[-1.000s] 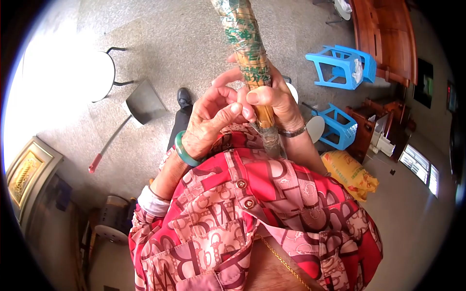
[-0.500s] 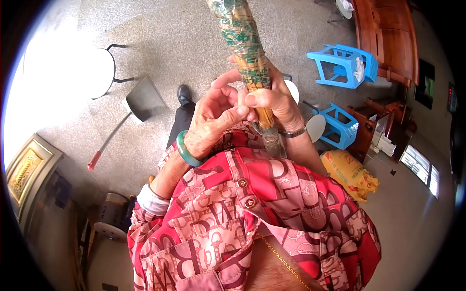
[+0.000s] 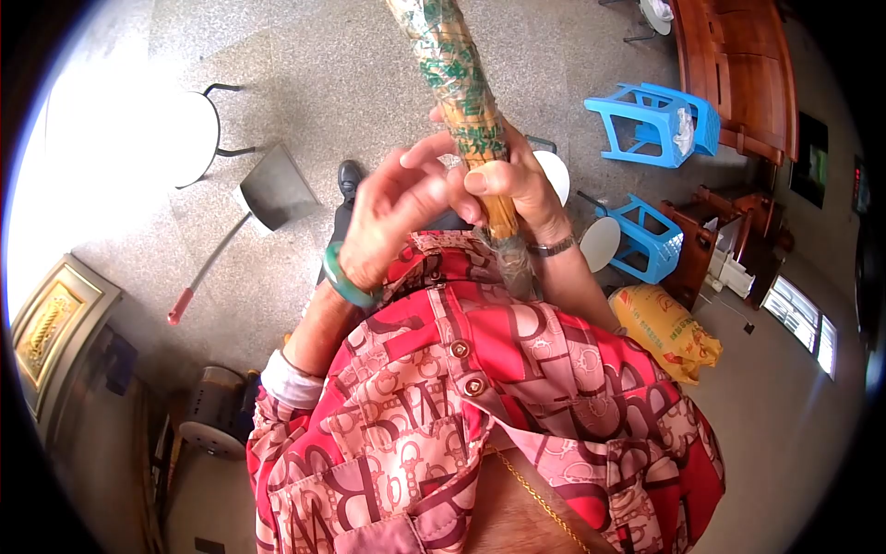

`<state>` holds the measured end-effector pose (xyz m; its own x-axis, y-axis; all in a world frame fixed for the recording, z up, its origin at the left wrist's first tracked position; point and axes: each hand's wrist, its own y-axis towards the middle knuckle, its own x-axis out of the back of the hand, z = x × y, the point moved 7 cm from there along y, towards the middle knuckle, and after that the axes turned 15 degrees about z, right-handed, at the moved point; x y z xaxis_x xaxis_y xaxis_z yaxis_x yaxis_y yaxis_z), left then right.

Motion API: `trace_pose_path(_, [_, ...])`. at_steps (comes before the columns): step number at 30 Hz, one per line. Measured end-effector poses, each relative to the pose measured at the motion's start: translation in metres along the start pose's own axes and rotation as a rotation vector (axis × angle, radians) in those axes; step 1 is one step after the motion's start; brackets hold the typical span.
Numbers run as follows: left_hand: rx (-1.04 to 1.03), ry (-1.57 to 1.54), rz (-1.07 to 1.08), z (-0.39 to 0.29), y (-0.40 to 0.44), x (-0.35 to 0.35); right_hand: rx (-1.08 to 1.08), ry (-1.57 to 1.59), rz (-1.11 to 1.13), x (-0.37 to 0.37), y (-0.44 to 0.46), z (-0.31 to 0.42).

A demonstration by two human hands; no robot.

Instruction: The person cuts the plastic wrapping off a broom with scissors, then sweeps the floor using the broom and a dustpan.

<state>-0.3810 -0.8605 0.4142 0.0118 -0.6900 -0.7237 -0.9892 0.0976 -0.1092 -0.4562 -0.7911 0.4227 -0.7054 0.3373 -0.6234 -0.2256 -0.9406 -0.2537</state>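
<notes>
A long yellow stick-like bundle (image 3: pixel 499 214), wrapped in clear plastic with green print, runs from the top of the view down towards my chest. My right hand (image 3: pixel 526 189) is wrapped round its lower part, thumb lying across the front. Close on its left side is my left hand (image 3: pixel 397 203), slightly blurred, with its fingers bent and apart; whether a fingertip touches the wrapping is unclear. A green bangle (image 3: pixel 349 277) circles my left wrist, and a metal watch band (image 3: pixel 554 246) my right. The bundle's upper end is cut off by the frame.
A metal dustpan (image 3: pixel 277 189) with a red-ended handle lies on the floor at left, near a round white stool (image 3: pixel 189 138). Blue plastic stools (image 3: pixel 646 125) and wooden furniture (image 3: pixel 738 65) stand at right. A yellow bag (image 3: pixel 666 332) is beside my right arm.
My left hand has drawn slightly left and its thumb and fingers have spread. The bundle has shifted a little left, still in my right hand.
</notes>
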Motion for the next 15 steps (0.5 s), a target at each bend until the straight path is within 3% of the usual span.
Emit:
trace_pose_path(1, [0.103,0.157,-0.143,0.018,-0.006,0.035,-0.001,0.056,0.037,0.003,0.001,-0.004])
trace_pose_path(3, [0.057,0.178,-0.291,0.010,-0.001,0.052,0.024,0.125,0.079,0.012,0.003,-0.015])
trace_pose_path(6, [0.063,0.090,-0.328,0.020,0.014,0.072,0.016,0.423,0.297,0.013,0.019,-0.039])
trace_pose_path(7, [0.092,0.082,-0.376,0.024,0.015,0.078,-0.013,0.534,0.252,0.016,0.023,-0.049])
trace_pose_path(11, [-0.167,0.509,-0.394,0.028,-0.005,0.095,-0.084,0.711,0.162,0.033,0.050,-0.097])
trace_pose_path(13, [-0.042,0.733,-0.392,0.014,-0.023,0.080,-0.247,0.797,-0.007,0.043,0.058,-0.129])
trace_pose_path(14, [-0.098,1.020,-0.283,0.007,-0.025,0.070,-0.264,0.749,-0.020,0.044,0.057,-0.138])
trace_pose_path(15, [-0.081,1.104,-0.202,0.007,-0.028,0.058,-0.249,0.590,0.055,0.054,0.061,-0.150])
